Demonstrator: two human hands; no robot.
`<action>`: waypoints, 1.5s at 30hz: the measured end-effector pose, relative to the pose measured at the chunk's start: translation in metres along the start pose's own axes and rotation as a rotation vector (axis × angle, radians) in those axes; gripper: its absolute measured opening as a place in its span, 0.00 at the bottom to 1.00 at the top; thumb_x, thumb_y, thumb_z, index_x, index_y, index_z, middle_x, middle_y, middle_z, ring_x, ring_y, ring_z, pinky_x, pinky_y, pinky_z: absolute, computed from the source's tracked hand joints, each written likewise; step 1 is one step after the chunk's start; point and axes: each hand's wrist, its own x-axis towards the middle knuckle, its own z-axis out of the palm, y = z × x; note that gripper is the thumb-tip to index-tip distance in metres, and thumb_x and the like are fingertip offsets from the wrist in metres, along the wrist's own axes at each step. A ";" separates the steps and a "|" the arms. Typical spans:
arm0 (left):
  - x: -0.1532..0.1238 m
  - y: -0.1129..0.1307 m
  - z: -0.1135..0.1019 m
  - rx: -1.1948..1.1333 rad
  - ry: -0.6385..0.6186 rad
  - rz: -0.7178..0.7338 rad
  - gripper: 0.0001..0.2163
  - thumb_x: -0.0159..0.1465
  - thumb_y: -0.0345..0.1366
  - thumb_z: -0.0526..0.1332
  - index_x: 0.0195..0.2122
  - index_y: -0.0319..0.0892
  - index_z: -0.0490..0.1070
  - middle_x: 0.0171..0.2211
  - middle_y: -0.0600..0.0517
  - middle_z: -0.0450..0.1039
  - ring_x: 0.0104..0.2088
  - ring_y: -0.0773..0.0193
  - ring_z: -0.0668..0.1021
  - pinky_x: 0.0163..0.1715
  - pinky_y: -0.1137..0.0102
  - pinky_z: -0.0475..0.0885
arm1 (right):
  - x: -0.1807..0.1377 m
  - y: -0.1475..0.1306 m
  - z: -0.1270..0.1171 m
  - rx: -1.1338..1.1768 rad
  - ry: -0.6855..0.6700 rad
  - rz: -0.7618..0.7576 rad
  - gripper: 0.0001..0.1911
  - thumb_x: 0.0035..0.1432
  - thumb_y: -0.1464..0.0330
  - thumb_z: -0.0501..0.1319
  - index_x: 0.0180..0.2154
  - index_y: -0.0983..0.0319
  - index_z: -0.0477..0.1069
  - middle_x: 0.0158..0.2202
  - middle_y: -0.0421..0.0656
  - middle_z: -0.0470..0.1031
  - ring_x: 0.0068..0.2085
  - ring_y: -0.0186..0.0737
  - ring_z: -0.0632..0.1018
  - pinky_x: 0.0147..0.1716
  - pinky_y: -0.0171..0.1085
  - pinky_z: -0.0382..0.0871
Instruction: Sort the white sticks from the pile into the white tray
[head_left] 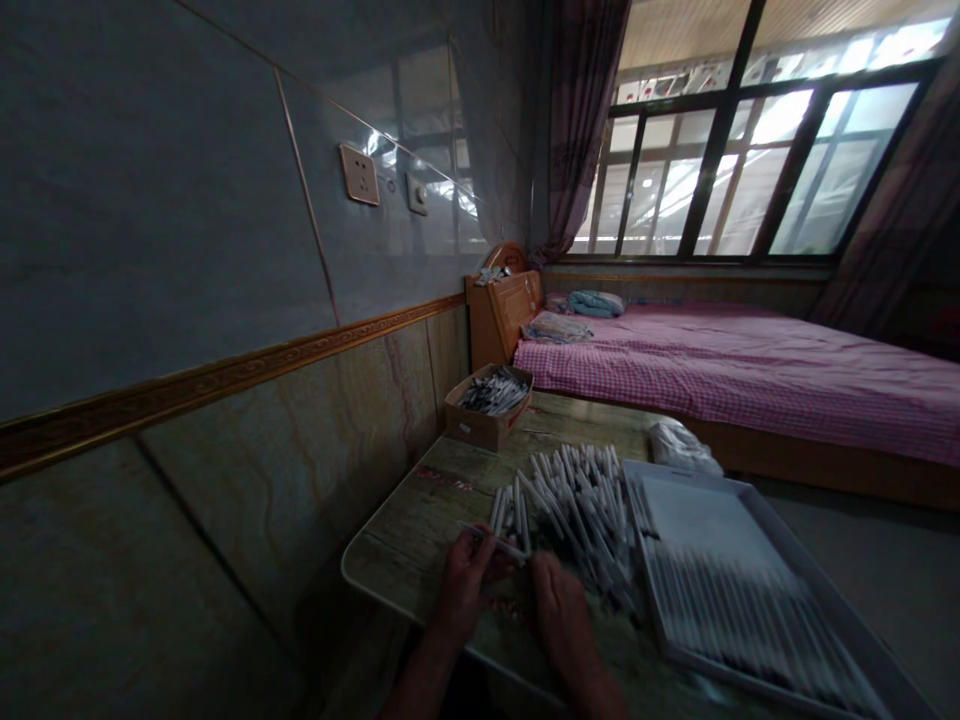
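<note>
Both hands rest on a small table [405, 540] near its front edge. My left hand [465, 580] is closed around a thin white pen-like stick [495, 542] that pokes out to the right. My right hand [556, 600] lies close beside it, fingers curled down at the near edge of a loose heap of white pens [577, 500]; what it holds is hidden. To the right sits a flat white tray [750, 580] with several pens laid in rows.
A cardboard box [487, 405] full of pens stands at the table's far end. A crumpled white bag [679, 445] lies beside the tray. A tiled wall runs along the left. A bed [750, 375] with a pink checked cover stands under the window.
</note>
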 end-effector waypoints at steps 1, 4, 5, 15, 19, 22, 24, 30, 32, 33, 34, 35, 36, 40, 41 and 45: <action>0.000 0.000 0.000 -0.007 0.010 0.003 0.23 0.46 0.48 0.75 0.35 0.42 0.69 0.29 0.49 0.82 0.30 0.57 0.84 0.28 0.70 0.79 | 0.000 -0.003 -0.001 0.019 0.005 0.010 0.23 0.69 0.55 0.45 0.29 0.58 0.70 0.25 0.39 0.74 0.27 0.36 0.74 0.28 0.31 0.64; -0.001 0.000 0.001 0.001 -0.004 -0.010 0.23 0.46 0.48 0.75 0.34 0.42 0.69 0.30 0.49 0.82 0.30 0.57 0.84 0.28 0.70 0.79 | 0.000 0.000 -0.001 -0.007 0.017 0.002 0.20 0.67 0.55 0.48 0.31 0.58 0.69 0.27 0.40 0.74 0.28 0.37 0.75 0.30 0.32 0.65; 0.000 -0.001 0.001 0.008 -0.017 -0.016 0.22 0.46 0.48 0.75 0.34 0.42 0.69 0.30 0.49 0.82 0.30 0.56 0.84 0.28 0.69 0.79 | -0.001 0.003 -0.001 -0.031 0.017 -0.016 0.20 0.66 0.55 0.48 0.31 0.58 0.70 0.28 0.41 0.75 0.29 0.38 0.75 0.31 0.33 0.66; 0.002 -0.003 0.001 0.028 -0.034 -0.005 0.24 0.45 0.49 0.75 0.34 0.41 0.68 0.29 0.49 0.82 0.28 0.56 0.84 0.28 0.67 0.79 | 0.001 -0.004 -0.004 0.038 -0.008 0.025 0.25 0.67 0.50 0.45 0.28 0.57 0.68 0.26 0.41 0.74 0.28 0.38 0.75 0.30 0.33 0.65; 0.002 -0.005 -0.001 0.045 -0.055 -0.008 0.23 0.46 0.49 0.74 0.34 0.41 0.68 0.29 0.49 0.82 0.29 0.56 0.84 0.28 0.67 0.79 | 0.003 -0.007 -0.003 0.027 -0.043 0.050 0.32 0.67 0.47 0.38 0.25 0.57 0.68 0.23 0.41 0.73 0.26 0.38 0.75 0.28 0.33 0.63; 0.002 -0.005 -0.001 0.023 -0.053 -0.005 0.23 0.46 0.49 0.74 0.35 0.42 0.68 0.29 0.49 0.82 0.29 0.56 0.84 0.29 0.66 0.79 | 0.002 -0.006 -0.002 0.049 -0.024 0.040 0.29 0.67 0.47 0.41 0.27 0.57 0.67 0.24 0.41 0.74 0.26 0.38 0.75 0.28 0.32 0.62; 0.003 -0.005 -0.001 0.021 -0.053 -0.003 0.23 0.46 0.49 0.74 0.35 0.41 0.68 0.29 0.49 0.82 0.29 0.56 0.84 0.30 0.66 0.79 | 0.001 -0.006 -0.002 0.053 -0.019 0.032 0.27 0.66 0.47 0.44 0.28 0.57 0.67 0.25 0.40 0.74 0.27 0.37 0.75 0.28 0.32 0.62; 0.003 -0.006 -0.002 0.067 -0.090 -0.005 0.22 0.48 0.49 0.73 0.34 0.41 0.69 0.29 0.50 0.81 0.28 0.57 0.83 0.28 0.67 0.77 | 0.002 -0.004 -0.001 -0.008 -0.107 0.029 0.33 0.69 0.51 0.36 0.27 0.58 0.71 0.26 0.44 0.76 0.29 0.39 0.76 0.31 0.34 0.63; 0.004 -0.007 -0.003 0.070 -0.096 0.000 0.21 0.49 0.49 0.73 0.35 0.41 0.69 0.29 0.50 0.81 0.28 0.57 0.83 0.29 0.67 0.77 | 0.002 -0.004 -0.001 -0.010 -0.119 0.042 0.33 0.69 0.52 0.36 0.27 0.58 0.71 0.27 0.45 0.77 0.29 0.40 0.77 0.31 0.34 0.64; 0.004 -0.008 -0.004 0.069 -0.097 0.004 0.21 0.49 0.49 0.72 0.35 0.42 0.69 0.29 0.50 0.81 0.28 0.57 0.83 0.29 0.67 0.77 | 0.001 -0.004 0.000 -0.012 -0.113 0.041 0.32 0.69 0.51 0.37 0.28 0.58 0.71 0.27 0.45 0.77 0.29 0.40 0.77 0.31 0.34 0.64; 0.004 -0.008 -0.005 0.069 -0.098 0.008 0.21 0.49 0.49 0.72 0.35 0.42 0.69 0.30 0.50 0.81 0.29 0.57 0.83 0.30 0.66 0.77 | 0.001 -0.004 0.000 -0.015 -0.099 0.037 0.31 0.69 0.51 0.39 0.29 0.58 0.71 0.27 0.44 0.77 0.29 0.40 0.77 0.31 0.34 0.63; 0.005 -0.009 -0.005 0.071 -0.099 0.012 0.21 0.49 0.49 0.72 0.35 0.42 0.69 0.29 0.51 0.81 0.29 0.57 0.83 0.31 0.66 0.77 | 0.000 -0.003 0.000 -0.016 -0.084 0.032 0.29 0.68 0.50 0.40 0.29 0.58 0.71 0.27 0.44 0.77 0.29 0.40 0.77 0.30 0.34 0.63; 0.005 -0.009 -0.005 0.078 -0.099 0.013 0.21 0.49 0.49 0.72 0.35 0.42 0.69 0.29 0.51 0.81 0.29 0.57 0.83 0.31 0.66 0.77 | 0.000 -0.003 0.001 -0.015 -0.074 0.031 0.28 0.68 0.50 0.42 0.29 0.58 0.71 0.27 0.44 0.77 0.30 0.40 0.77 0.30 0.33 0.63; 0.007 -0.007 -0.004 0.125 -0.106 0.010 0.21 0.47 0.49 0.73 0.33 0.41 0.70 0.27 0.52 0.79 0.28 0.59 0.82 0.31 0.67 0.76 | -0.001 -0.003 -0.001 -0.004 -0.100 0.016 0.27 0.68 0.52 0.44 0.28 0.58 0.72 0.27 0.44 0.78 0.31 0.40 0.77 0.32 0.33 0.63; 0.007 -0.007 -0.004 0.134 -0.109 0.010 0.20 0.47 0.49 0.73 0.33 0.41 0.70 0.26 0.53 0.79 0.27 0.60 0.81 0.31 0.68 0.76 | 0.000 -0.004 -0.002 0.001 -0.112 0.017 0.27 0.68 0.53 0.44 0.28 0.58 0.72 0.27 0.44 0.78 0.31 0.40 0.77 0.32 0.33 0.63; 0.008 -0.006 -0.004 0.189 -0.114 0.023 0.19 0.49 0.49 0.72 0.33 0.42 0.70 0.27 0.53 0.78 0.27 0.61 0.81 0.31 0.67 0.76 | 0.005 -0.008 -0.006 0.087 -0.149 0.072 0.24 0.68 0.56 0.44 0.28 0.58 0.70 0.27 0.43 0.77 0.31 0.39 0.77 0.32 0.33 0.63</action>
